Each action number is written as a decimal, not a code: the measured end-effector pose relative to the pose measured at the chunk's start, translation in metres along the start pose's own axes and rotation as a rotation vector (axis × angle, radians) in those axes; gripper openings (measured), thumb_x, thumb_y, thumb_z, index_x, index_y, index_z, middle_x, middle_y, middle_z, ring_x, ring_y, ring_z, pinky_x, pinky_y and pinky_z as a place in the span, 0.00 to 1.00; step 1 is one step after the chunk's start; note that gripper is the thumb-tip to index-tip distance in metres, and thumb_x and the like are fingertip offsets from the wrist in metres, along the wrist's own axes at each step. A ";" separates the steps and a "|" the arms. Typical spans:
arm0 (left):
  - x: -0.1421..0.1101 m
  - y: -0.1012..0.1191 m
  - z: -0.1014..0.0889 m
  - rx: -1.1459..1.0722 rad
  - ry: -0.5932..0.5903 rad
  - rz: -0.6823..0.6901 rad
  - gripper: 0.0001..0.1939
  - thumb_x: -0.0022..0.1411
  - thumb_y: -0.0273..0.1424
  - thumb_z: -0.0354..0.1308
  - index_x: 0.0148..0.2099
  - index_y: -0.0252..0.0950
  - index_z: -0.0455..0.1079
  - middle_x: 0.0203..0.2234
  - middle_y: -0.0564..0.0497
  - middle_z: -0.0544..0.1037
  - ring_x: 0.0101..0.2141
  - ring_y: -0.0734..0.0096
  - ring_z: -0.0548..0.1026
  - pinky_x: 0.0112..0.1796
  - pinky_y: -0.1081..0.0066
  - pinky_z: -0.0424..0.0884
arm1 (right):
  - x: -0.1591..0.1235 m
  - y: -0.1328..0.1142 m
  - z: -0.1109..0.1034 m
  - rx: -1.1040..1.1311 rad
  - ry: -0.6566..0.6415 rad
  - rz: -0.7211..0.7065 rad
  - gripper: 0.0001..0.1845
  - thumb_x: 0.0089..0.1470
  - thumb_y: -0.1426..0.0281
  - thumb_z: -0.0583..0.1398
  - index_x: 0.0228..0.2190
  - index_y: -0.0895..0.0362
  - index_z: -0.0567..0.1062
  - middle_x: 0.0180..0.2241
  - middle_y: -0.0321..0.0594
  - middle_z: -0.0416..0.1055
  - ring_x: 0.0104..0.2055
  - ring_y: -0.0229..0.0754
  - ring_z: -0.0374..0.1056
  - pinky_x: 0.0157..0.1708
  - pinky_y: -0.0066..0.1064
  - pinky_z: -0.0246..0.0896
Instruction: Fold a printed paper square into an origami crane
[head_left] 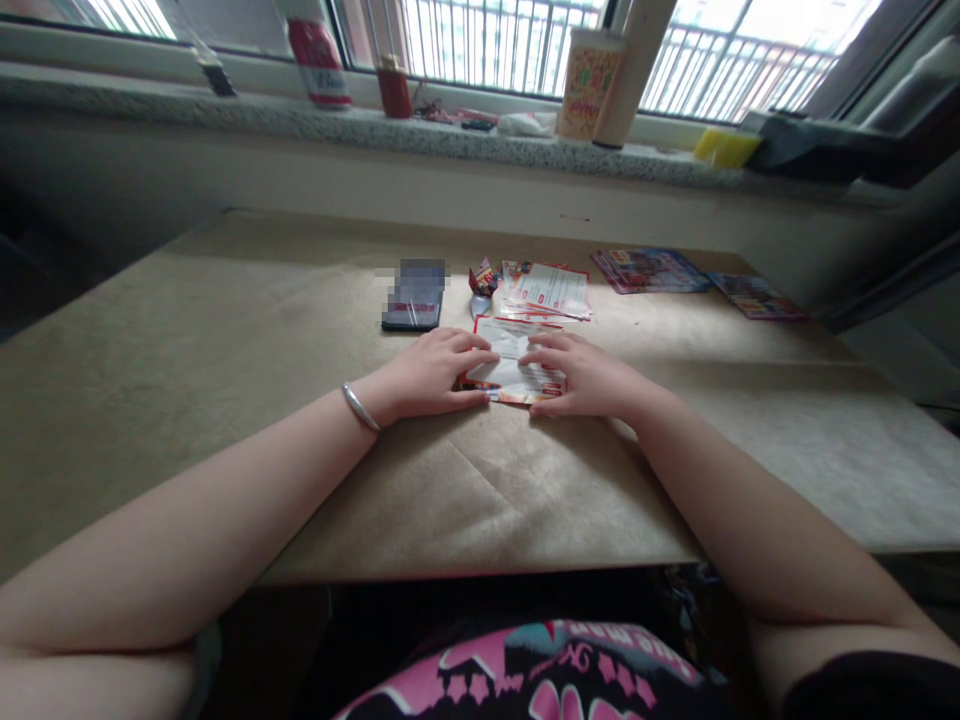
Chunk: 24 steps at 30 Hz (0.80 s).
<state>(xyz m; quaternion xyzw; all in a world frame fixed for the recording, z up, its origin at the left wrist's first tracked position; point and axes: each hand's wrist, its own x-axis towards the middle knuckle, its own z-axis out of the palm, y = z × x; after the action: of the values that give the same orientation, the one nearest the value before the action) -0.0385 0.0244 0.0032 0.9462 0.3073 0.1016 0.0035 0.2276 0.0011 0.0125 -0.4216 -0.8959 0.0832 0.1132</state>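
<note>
Paper sheet [514, 376] lies on the table [225, 380] beneath the spread, ungripping fingers of left hand [439, 372] and right hand [581, 375], apparently unfinished, while one folded-looking piece [484, 280] and a seemingly unworked stack [556, 290] sit beyond.

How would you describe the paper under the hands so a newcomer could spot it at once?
Below the speckled windowsill stands a tan table. At its middle, the left hand and right hand rest on opposite sides of one white, red-bordered printed sheet. Unlike the similar stacked sheets just beyond, it has hands on it.
</note>
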 end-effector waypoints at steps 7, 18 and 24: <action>-0.002 0.005 -0.004 0.130 0.082 -0.026 0.30 0.58 0.57 0.53 0.54 0.44 0.71 0.47 0.45 0.74 0.51 0.51 0.64 0.56 0.52 0.54 | 0.002 -0.008 -0.010 -0.083 -0.001 -0.061 0.06 0.54 0.69 0.60 0.30 0.52 0.79 0.35 0.39 0.76 0.38 0.42 0.69 0.40 0.33 0.58; 0.001 0.003 -0.001 0.055 0.166 0.093 0.13 0.65 0.39 0.52 0.43 0.43 0.75 0.40 0.52 0.79 0.46 0.64 0.72 0.60 0.54 0.50 | -0.001 0.010 -0.012 0.048 0.021 0.002 0.05 0.51 0.73 0.57 0.28 0.54 0.74 0.30 0.37 0.74 0.32 0.38 0.66 0.33 0.29 0.56; 0.002 0.000 0.000 0.076 0.211 0.102 0.13 0.66 0.36 0.51 0.36 0.41 0.76 0.33 0.52 0.80 0.36 0.68 0.74 0.51 0.61 0.62 | -0.001 0.005 -0.014 0.016 -0.008 -0.064 0.06 0.45 0.77 0.58 0.27 0.55 0.74 0.31 0.38 0.73 0.36 0.41 0.67 0.37 0.30 0.58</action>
<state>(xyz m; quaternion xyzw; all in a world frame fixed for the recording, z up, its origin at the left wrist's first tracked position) -0.0371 0.0258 0.0040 0.9441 0.2608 0.1889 -0.0698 0.2360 0.0043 0.0242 -0.3915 -0.9086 0.0884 0.1157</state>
